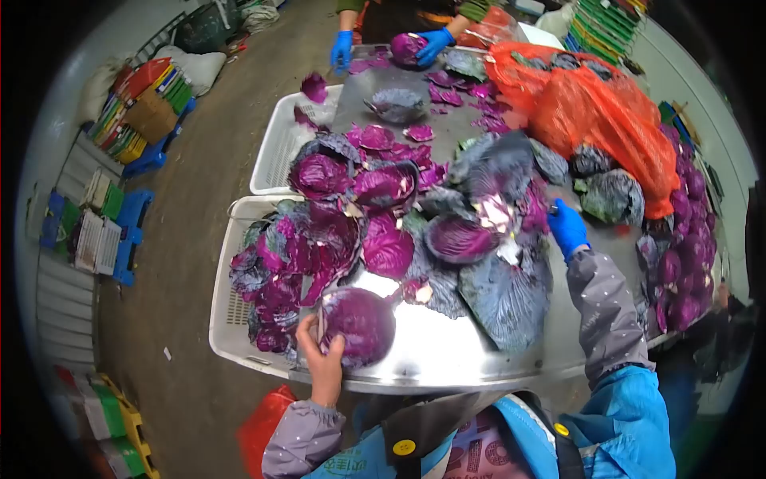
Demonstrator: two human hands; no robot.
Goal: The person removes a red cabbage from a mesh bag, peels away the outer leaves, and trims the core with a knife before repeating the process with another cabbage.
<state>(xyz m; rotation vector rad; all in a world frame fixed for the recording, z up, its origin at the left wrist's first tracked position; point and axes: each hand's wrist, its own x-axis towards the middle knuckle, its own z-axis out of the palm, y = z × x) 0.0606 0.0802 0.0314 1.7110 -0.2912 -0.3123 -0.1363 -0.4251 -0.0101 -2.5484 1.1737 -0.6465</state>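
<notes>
From where I stood, a white crate point(219, 331) came first on the left, pushed against the table point(447, 351), heaped with loose purple leaves point(275, 247); set that close, it seemed placed to catch whatever came over the side. A second crate point(270, 152) sat beyond it. At the near left corner, the person's bare left hand point(322, 363) was clamped on a purple cabbage point(363, 327), thumb on the near side, presumably because so round a thing would roll. (The metal under it shone almost white.) Across the table, a co-worker's blue-gloved hands point(435, 46) were busy with another cabbage point(407, 49), one on it, one well apart. Broad dark leaves point(507, 295) lay spread in the middle. Just right of them was the person's gloved right hand point(568, 230), beside something small and dark; whether its fingers had closed on that, I couldn't tell. Further right slumped a red mesh sack point(614, 120), then piled cabbages point(685, 255), probably kept there within arm's reach.
</notes>
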